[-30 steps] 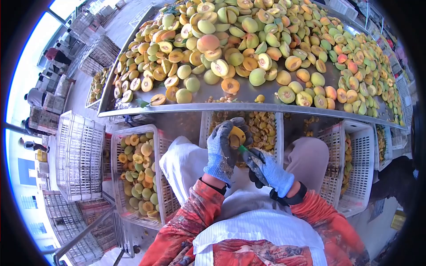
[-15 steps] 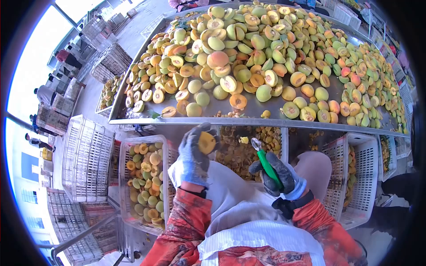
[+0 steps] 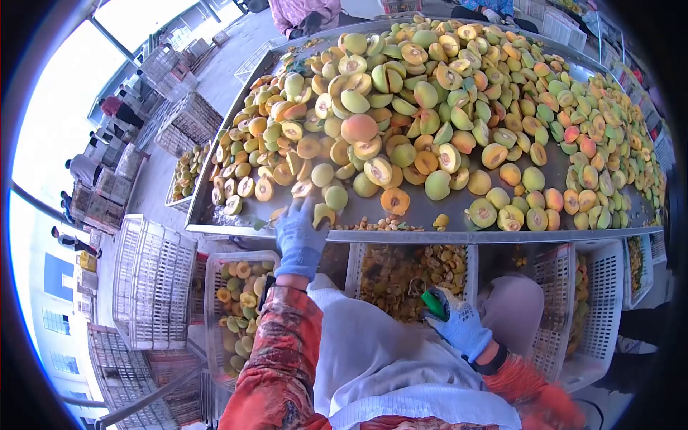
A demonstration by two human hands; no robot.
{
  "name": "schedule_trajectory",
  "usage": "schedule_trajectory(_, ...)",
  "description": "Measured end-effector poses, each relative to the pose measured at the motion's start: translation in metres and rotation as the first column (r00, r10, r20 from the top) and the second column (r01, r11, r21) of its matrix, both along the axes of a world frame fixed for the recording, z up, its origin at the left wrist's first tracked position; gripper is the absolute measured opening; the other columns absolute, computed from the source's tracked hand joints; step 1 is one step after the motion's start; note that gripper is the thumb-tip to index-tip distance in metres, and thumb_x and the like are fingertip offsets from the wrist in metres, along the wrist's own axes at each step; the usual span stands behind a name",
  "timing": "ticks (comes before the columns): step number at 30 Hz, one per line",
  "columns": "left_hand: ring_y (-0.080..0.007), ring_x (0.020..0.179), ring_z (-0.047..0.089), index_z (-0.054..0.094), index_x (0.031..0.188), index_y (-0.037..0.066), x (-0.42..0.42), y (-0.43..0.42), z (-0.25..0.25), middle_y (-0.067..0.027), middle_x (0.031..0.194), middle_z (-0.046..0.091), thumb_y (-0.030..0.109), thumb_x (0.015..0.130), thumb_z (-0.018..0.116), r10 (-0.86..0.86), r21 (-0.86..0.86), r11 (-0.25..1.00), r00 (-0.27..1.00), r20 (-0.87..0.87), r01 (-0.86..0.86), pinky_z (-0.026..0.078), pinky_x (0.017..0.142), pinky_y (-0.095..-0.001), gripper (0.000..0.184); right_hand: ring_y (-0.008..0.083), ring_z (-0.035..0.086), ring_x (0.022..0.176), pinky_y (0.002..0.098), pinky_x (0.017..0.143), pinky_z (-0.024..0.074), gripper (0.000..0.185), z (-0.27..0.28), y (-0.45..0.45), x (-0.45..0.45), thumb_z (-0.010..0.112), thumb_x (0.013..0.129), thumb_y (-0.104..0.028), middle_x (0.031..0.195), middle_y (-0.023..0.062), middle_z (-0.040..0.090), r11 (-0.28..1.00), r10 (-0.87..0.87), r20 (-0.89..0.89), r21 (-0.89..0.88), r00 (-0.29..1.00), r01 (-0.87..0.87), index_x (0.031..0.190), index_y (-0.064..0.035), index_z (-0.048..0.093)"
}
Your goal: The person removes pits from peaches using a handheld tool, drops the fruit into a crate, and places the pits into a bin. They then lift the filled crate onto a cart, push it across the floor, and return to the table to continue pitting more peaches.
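My left hand (image 3: 297,240), in a blue and grey work glove, reaches over the table's near edge with its fingers stretched out. Its fingertips are at a cut peach half (image 3: 302,188), and another peach piece (image 3: 324,216) lies beside the thumb; whether they touch is unclear. In my right hand (image 3: 459,326), also gloved, is a green-handled pitting tool (image 3: 434,304). That hand is low over my lap, at the edge of a crate of pits and scraps (image 3: 412,276). The tool's metal end cannot be made out.
A metal table (image 3: 459,175) bears a large heap of halved peaches (image 3: 401,93). Below its raised rim, a crate of peach halves (image 3: 240,308) stands at left and a white crate (image 3: 598,308) at right. More crates (image 3: 154,279) are stacked left. People work across the table.
My left hand has moved up to the table; the peach half it held is no longer in it. My right hand has dropped lower with the tool, and the view has tilted up.
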State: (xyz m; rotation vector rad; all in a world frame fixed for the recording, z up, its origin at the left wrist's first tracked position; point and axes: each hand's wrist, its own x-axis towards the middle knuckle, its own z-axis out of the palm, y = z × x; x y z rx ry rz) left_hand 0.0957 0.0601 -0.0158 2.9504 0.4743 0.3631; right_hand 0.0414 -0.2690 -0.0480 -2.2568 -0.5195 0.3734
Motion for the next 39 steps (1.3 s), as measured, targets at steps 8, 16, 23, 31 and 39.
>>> schedule_trajectory(8, -0.0336, 0.104, 0.051, 0.056, 0.117, 0.019, 0.083, -0.027, -0.028, -0.0154, 0.118, 0.047, 0.014, 0.071, 0.065, 0.085, 0.043, 0.996, 0.938, -0.335, -0.075, 0.044, 0.085, -0.044, 0.047, 0.0357, 0.061, 0.079, 0.0403, 0.067, 0.0489, 0.049, 0.009, -0.021, -0.003, 0.065, 0.077, -0.028, 0.095, 0.0174, 0.061, 0.998, 0.023, -0.044, -0.055, 0.999, -0.025, 0.119, -0.0089, 0.049)
schedule_trajectory(16, -0.0381, 0.087, 0.061, 0.043, 0.125, 0.002, -0.008, -0.047, 0.023, -0.0184, 0.111, 0.056, 0.037, 0.087, 0.045, 0.176, -0.749, -0.62, 0.971, 0.159, 0.235, 0.055, 0.07, -0.0467, 0.051, 0.0231, 0.063, 0.092, 0.0303, 0.078, 0.0486, 0.045, 0.038, 0.012, 0.028, 0.064, 0.079, -0.009, 0.1, 0.0137, 0.063, 0.957, 0.093, -0.149, 0.288, 0.984, -0.047, 0.12, -0.0025, 0.048)
schedule_trajectory(23, -0.0236, 0.089, 0.061, 0.049, 0.119, 0.003, -0.05, -0.106, 0.018, -0.0154, 0.103, 0.06, 0.033, 0.091, 0.044, -0.009, -0.904, -0.056, 0.905, 0.425, 0.424, 0.054, 0.068, -0.0365, 0.041, 0.0277, 0.061, 0.06, 0.0338, 0.052, 0.0483, 0.042, 0.072, 0.054, 0.024, 0.065, 0.078, -0.031, 0.074, 0.0131, 0.06, 0.983, 0.083, 0.511, 0.1, 0.855, -0.154, 0.11, -0.0041, 0.058)
schedule_trajectory(31, -0.0191, 0.081, 0.06, 0.056, 0.108, -0.003, -0.063, -0.122, 0.039, -0.0134, 0.092, 0.061, 0.04, 0.089, 0.044, 0.167, -0.914, -0.377, 0.981, 0.095, 0.152, 0.05, 0.067, -0.0272, 0.049, 0.025, 0.059, 0.056, 0.0339, 0.049, 0.0462, 0.044, 0.082, 0.042, 0.009, 0.063, 0.078, -0.033, 0.069, 0.0099, 0.057, 0.987, 0.16, 0.571, -0.085, 0.805, -0.136, 0.112, -0.0055, 0.057)
schedule_trajectory(39, -0.0167, 0.076, 0.06, 0.06, 0.102, -0.001, -0.075, -0.117, 0.03, -0.0087, 0.087, 0.062, 0.019, 0.085, 0.051, 0.026, -0.883, 0.366, 0.945, 0.326, 0.294, 0.049, 0.068, -0.0292, 0.028, 0.0244, 0.06, 0.059, 0.0347, 0.052, 0.0471, 0.042, 0.092, 0.042, 0.002, 0.063, 0.078, -0.03, 0.072, 0.0099, 0.06, 0.971, 0.237, 0.543, -0.158, 0.806, -0.18, 0.112, -0.0057, 0.056)
